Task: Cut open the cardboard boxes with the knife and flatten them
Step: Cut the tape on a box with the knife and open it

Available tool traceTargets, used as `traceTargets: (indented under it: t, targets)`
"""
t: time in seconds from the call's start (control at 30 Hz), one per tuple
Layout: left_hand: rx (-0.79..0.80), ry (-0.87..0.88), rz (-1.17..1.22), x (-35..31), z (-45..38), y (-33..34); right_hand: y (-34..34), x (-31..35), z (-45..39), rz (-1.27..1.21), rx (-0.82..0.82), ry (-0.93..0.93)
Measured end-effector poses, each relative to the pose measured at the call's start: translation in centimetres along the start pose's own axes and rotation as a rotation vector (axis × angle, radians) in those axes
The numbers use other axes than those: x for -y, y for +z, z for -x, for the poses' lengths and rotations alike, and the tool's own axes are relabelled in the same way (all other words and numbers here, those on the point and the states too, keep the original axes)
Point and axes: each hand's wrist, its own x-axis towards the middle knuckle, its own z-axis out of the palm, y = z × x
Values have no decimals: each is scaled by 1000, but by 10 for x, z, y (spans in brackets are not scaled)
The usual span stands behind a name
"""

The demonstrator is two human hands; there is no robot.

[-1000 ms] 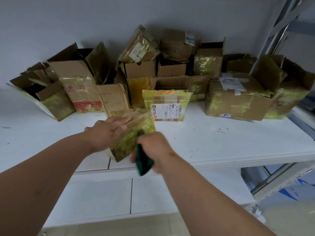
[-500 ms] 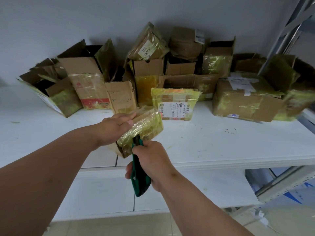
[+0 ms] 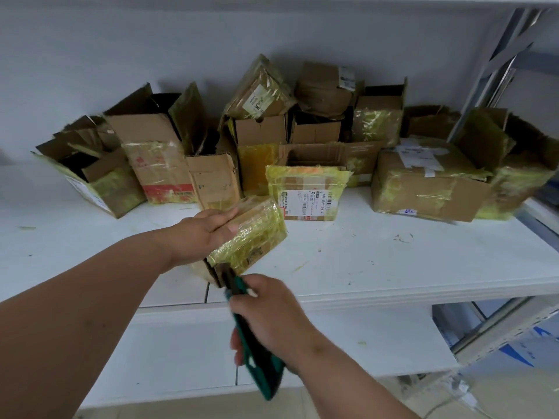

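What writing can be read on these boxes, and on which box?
"502-602-12 A15": white label on the front middle box; its smaller print and barcode are too small to read.
Label on the tilted top box: blurred.
Red band on the tall left box: unreadable.
Print on the held box: blurred.

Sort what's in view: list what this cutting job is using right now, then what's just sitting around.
In use: small taped box, held by the left hand; green knife, gripped by the right hand, its tip at the box's near end.

Sitting around: pile of boxes at the back; labelled box; white shelf.
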Motion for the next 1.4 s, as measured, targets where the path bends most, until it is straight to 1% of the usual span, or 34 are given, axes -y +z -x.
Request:
traceTargets:
  t: [0.07,0.13,0.17,0.23,0.3,0.4,0.5,0.57,0.63,0.87,1.0,1.07,1.2,1.27,1.33,1.4]
  targets:
    - [-22,10,-136,0,1,-4,-21,3,0,17,-112,0]
    - [-59,12,-256,-2,1,-7,-43,3,-3,124,-266,-4]
    - [-80,17,-310,-3,1,-7,-52,2,-7,232,-340,-19]
    - [-108,41,-401,-7,-1,-6,-68,-3,-16,547,-437,-69]
    - [-118,69,-526,-13,-3,-5,-80,-8,-27,866,-452,-101]
    - [-165,80,-710,-21,-3,-10,-93,-10,-37,1171,-460,-95]
    - [-210,64,-709,-24,2,-18,-102,-14,-45,1353,-479,-15]
    - [-212,52,-688,-25,7,-20,-106,-19,-49,1440,-483,46]
    - [-203,63,-693,-25,8,-18,-109,-23,-51,1494,-487,61]
    - [-135,87,-779,-23,11,-14,-117,-28,-61,1465,-509,24]
    - [-130,109,-729,-20,16,-17,-115,-28,-58,1374,-534,-9]
    - [-128,138,-674,-17,19,-17,-109,-25,-57,1285,-580,-76]
    - [-111,140,-610,-17,24,-21,-89,-11,-60,997,-551,-218]
    - [-168,160,-549,-20,27,-22,-78,-3,-62,866,-544,-296]
    - [-226,192,-480,-23,30,-19,-67,4,-65,756,-527,-318]
    - [-243,213,-455,-25,34,-9,-60,8,-68,628,-538,-311]
